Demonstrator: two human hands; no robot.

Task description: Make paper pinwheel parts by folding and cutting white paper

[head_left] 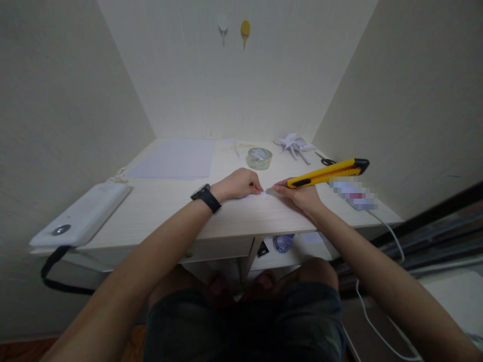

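Right hand (302, 195), yellow cutter (325, 174) — long, ribbed

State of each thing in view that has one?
Left hand: curled, fingertips at small paper
Right hand: gripping knife
Knife: slanted, handle end raised
Paper sheet: lying flat
Tape roll: lying flat
Paper pinwheel: folded
Scissors: open or shut unclear
Phone: cable plugged in
Yellow hook: bare
White hook: bare
Watch: strapped on

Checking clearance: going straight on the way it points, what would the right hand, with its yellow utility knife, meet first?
Likely the small white paper piece at the left hand, then that hand itself; the depth is unclear.
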